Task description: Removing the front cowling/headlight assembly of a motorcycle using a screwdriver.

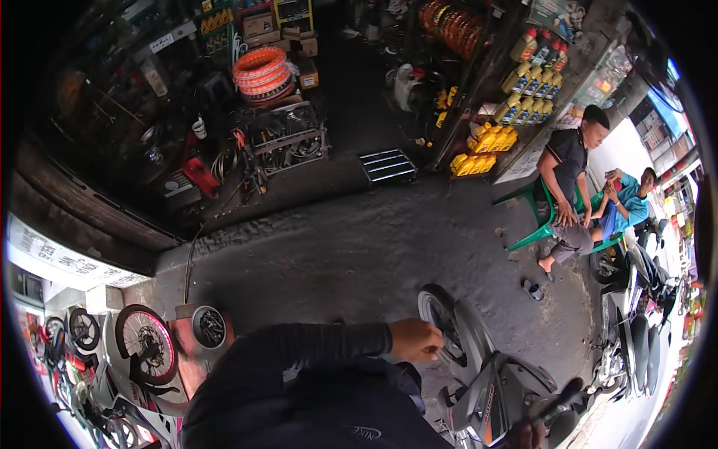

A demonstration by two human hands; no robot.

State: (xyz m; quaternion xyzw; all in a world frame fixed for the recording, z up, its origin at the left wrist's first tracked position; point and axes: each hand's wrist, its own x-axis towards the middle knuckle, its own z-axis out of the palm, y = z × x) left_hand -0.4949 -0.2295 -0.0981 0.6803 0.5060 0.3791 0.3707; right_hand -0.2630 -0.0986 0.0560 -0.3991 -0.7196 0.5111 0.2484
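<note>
Your right hand (528, 434), fingers too dark to tell, is near the handlebar (559, 399) of the grey motorcycle (486, 400) just before you. Your left hand (416, 340) hangs beside its front wheel (443, 322), fingers curled, whether pinching anything I cannot tell. Beyond, two people (566, 172) sit near yellow bottles (493, 138).

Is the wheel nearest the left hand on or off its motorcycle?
On: the wheel sits under the grey fender at the front of the motorcycle, beside the left hand.

Stacked orange tires (263, 75), yellow bottles (492, 139), green chair (535, 236)
</note>
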